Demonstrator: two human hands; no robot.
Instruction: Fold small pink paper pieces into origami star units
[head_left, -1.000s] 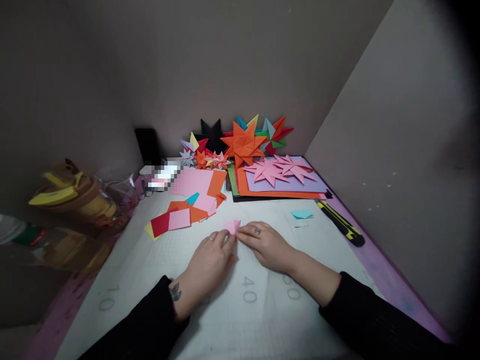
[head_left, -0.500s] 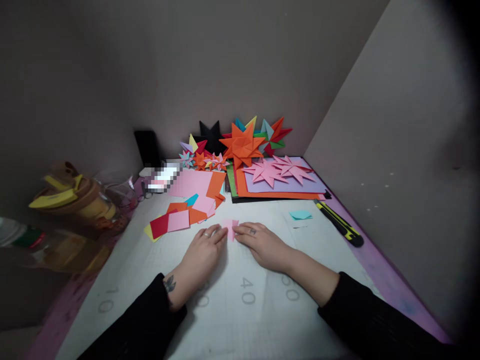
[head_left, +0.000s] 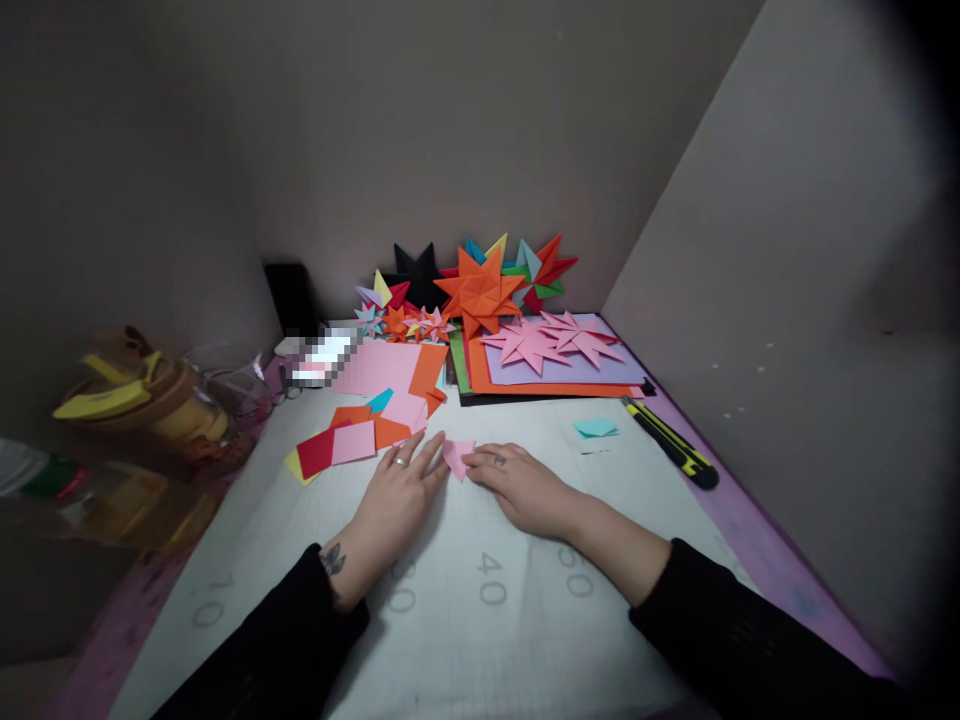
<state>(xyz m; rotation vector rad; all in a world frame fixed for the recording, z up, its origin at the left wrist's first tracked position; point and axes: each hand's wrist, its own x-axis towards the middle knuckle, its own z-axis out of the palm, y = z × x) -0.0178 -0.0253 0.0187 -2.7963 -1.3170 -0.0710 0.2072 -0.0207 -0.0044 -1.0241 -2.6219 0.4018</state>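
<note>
A small folded piece of pink paper point(head_left: 457, 459) lies on the white mat between my hands, its lower end coming to a point. My left hand point(head_left: 401, 492) is open, fingers spread flat at the paper's left side. At its right edge, my right hand point(head_left: 523, 488) has its fingers closed together, with the tips on the paper and the thumb mostly hidden. To the right of my right hand lies a folded light-blue paper point(head_left: 596, 428). Cut sheets in orange, red, yellow and pink, including a pink square point(head_left: 354, 443), overlap to the left of my left hand.
Pink folded stars point(head_left: 529, 343) rest on stacked coloured sheets point(head_left: 555, 392) at the back. An orange star point(head_left: 480, 290) and others stand against the wall. A utility knife point(head_left: 671, 440) lies at right. A bottle point(head_left: 112, 495), a lidded cup point(head_left: 165, 400) and a phone point(head_left: 289, 298) are at left.
My left hand's fingers have spread and shifted slightly away from the pink paper. The paper now shows as a single pointed shape. My right hand stays at its edge.
</note>
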